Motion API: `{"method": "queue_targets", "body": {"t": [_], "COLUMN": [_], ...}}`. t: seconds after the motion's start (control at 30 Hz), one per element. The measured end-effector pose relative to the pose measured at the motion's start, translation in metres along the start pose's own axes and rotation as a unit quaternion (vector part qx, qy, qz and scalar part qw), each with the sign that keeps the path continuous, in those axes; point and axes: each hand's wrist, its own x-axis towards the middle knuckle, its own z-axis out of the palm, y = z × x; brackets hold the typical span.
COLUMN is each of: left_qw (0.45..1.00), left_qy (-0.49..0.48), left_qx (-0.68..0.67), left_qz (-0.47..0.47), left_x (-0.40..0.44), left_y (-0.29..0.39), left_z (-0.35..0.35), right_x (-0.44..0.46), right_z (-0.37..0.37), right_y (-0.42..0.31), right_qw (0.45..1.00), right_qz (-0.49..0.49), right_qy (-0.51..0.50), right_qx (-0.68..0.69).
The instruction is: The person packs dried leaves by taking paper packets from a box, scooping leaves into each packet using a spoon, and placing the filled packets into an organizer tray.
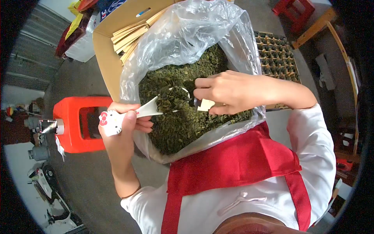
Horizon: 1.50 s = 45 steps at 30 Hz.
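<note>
My left hand (130, 119) is closed round the handle of a white spoon (148, 109) with a cartoon cat's head at its end. Dark green dried leaves are heaped in the spoon's bowl, over more loose leaves (167, 136) in a clear plastic bag (179, 27) that lines a cardboard box (103, 50). To the right of the spoon, my right hand (222, 93) pinches a small pale yellow paper piece (205, 105), its fingers bent just above the leaves.
Folded paper strips (130, 37) lie at the box's upper left. A red plastic stool (74, 128) with a phone (48, 126) stands left. Behind my right arm is a tray of filled small packets (276, 54). Another red stool (294, 11) is upper right.
</note>
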Motion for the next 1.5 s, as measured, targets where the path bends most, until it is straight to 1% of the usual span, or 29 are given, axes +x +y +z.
{"method": "queue_targets", "body": {"t": [0.13, 0.23, 0.37, 0.47, 0.5, 0.6, 0.63, 0.73, 0.77, 0.87, 0.9, 1.0, 1.03, 1.13, 1.17, 1.23, 1.27, 1.3, 1.4, 1.43, 1.5], "left_qw": [0.999, 0.997, 0.992, 0.97, 0.958, 0.947, 0.945, 0.934, 0.93, 0.921, 0.906, 0.903, 0.912, 0.888, 0.891, 0.914, 0.931, 0.945, 0.883, 0.873, 0.867], "left_qy": [-0.039, -0.063, -0.108, -0.188, -0.233, -0.262, -0.239, -0.203, -0.184, -0.202, -0.213, -0.255, -0.265, -0.287, -0.275, -0.182, -0.162, -0.142, -0.207, -0.26, -0.316], "left_qx": [-0.006, -0.011, 0.059, 0.152, 0.165, 0.18, 0.211, 0.277, 0.281, 0.245, 0.245, 0.234, 0.222, 0.24, 0.202, 0.244, 0.247, 0.248, 0.352, 0.352, 0.32], "left_qz": [-0.008, -0.037, -0.026, -0.003, 0.011, 0.037, 0.069, 0.102, 0.146, 0.226, 0.27, 0.253, 0.223, 0.267, 0.299, 0.269, 0.216, 0.163, 0.232, 0.215, 0.213], "left_x": [0.003, 0.006, 0.012, 0.024, 0.031, 0.041, 0.042, 0.045, 0.046, 0.048, 0.053, 0.055, 0.056, 0.058, 0.056, 0.053, 0.048, 0.042, 0.043, 0.042, 0.04], "left_y": [-0.005, -0.005, 0.0, 0.007, 0.009, 0.012, 0.013, 0.03, 0.032, 0.026, 0.015, 0.023, 0.025, 0.009, 0.013, 0.028, 0.042, 0.056, 0.035, 0.029, -0.003], "left_z": [0.005, 0.017, 0.036, 0.048, 0.052, 0.062, 0.062, 0.06, 0.062, 0.072, 0.077, 0.078, 0.08, 0.083, 0.081, 0.068, 0.061, 0.055, 0.047, 0.05, 0.058], "right_x": [-0.013, -0.02, -0.026, -0.03, -0.03, -0.032, -0.032, -0.034, -0.035, -0.036, -0.036, -0.036, -0.036, -0.035, -0.035, -0.036, -0.037, -0.036, -0.032, -0.032, -0.032], "right_z": [0.002, 0.007, 0.008, 0.012, 0.015, 0.017, 0.018, 0.026, 0.027, 0.028, 0.029, 0.03, 0.029, 0.033, 0.034, 0.029, 0.027, 0.026, 0.021, 0.021, 0.022], "right_y": [-0.009, -0.011, -0.014, -0.014, -0.014, -0.014, -0.013, -0.009, -0.009, -0.01, -0.01, -0.012, -0.013, -0.012, -0.011, -0.009, -0.008, -0.007, -0.007, -0.003, -0.001], "right_qw": [0.998, 0.997, 0.995, 0.992, 0.991, 0.987, 0.986, 0.982, 0.981, 0.981, 0.98, 0.978, 0.978, 0.974, 0.971, 0.97, 0.969, 0.961, 0.945, 0.948, 0.963], "right_qz": [0.017, 0.037, 0.024, 0.023, 0.023, 0.034, 0.04, 0.021, 0.024, 0.031, 0.034, 0.044, 0.046, 0.044, 0.042, 0.053, 0.06, 0.052, 0.039, 0.033, 0.081], "right_qy": [0.048, 0.056, 0.081, 0.1, 0.11, 0.131, 0.136, 0.168, 0.175, 0.175, 0.182, 0.189, 0.189, 0.213, 0.226, 0.229, 0.232, 0.263, 0.322, 0.315, 0.256], "right_qx": [0.025, 0.028, 0.061, 0.071, 0.077, 0.086, 0.089, 0.078, 0.08, 0.081, 0.08, 0.073, 0.072, 0.065, 0.062, 0.064, 0.067, 0.068, 0.045, 0.031, 0.021]}}
